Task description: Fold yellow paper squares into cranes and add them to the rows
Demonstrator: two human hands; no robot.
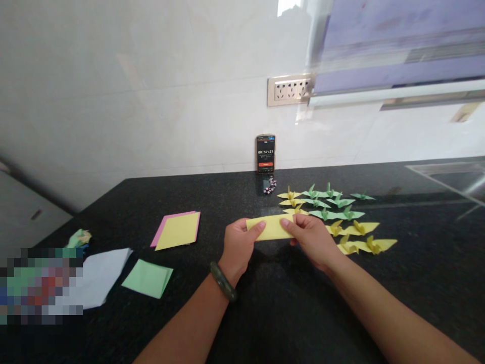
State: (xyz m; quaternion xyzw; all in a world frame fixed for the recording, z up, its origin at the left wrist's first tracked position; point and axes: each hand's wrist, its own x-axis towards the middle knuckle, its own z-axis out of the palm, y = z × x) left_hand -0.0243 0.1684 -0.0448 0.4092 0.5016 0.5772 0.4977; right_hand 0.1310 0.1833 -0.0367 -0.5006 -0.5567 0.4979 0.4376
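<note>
A sheet of yellow paper (271, 228), folded into a flat strip, is held level just above the dark counter. My left hand (239, 243) pinches its left end, thumb on top. At the right end my right hand (311, 238) does the same, its thumb pressed on the face of the strip. Fingers behind the paper are mostly hidden. Beyond and to the right of my right hand stand rows of folded paper cranes, green ones (325, 214) behind and yellow ones (373, 245) in front.
A phone (265, 154) showing a timer leans on the wall, with a beaded bracelet (270, 185) before it. To the left lie stacked yellow and pink sheets (178, 231), a folded green sheet (147, 278) and white paper (104, 278). A wall socket (290, 90) is above.
</note>
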